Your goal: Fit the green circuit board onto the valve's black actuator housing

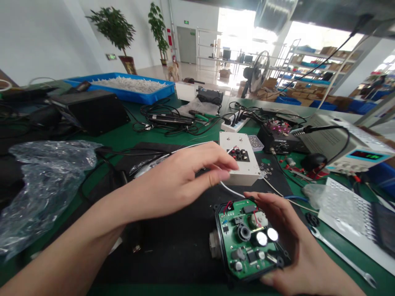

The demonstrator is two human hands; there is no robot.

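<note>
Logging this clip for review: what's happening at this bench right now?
A person works at a cluttered electronics bench. The right hand cradles a green circuit board seated in a black housing, components facing up. The left hand reaches across to a white test box, pinching a thin white wire at its near edge. A wrench lies to the right.

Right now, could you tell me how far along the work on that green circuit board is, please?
Done: the green circuit board sits populated in its black housing. In hand: the right hand cradles the housing, while the left hand pinches a white wire by the white box. Left: the board lies uncovered; the wrench lies untouched.
</note>
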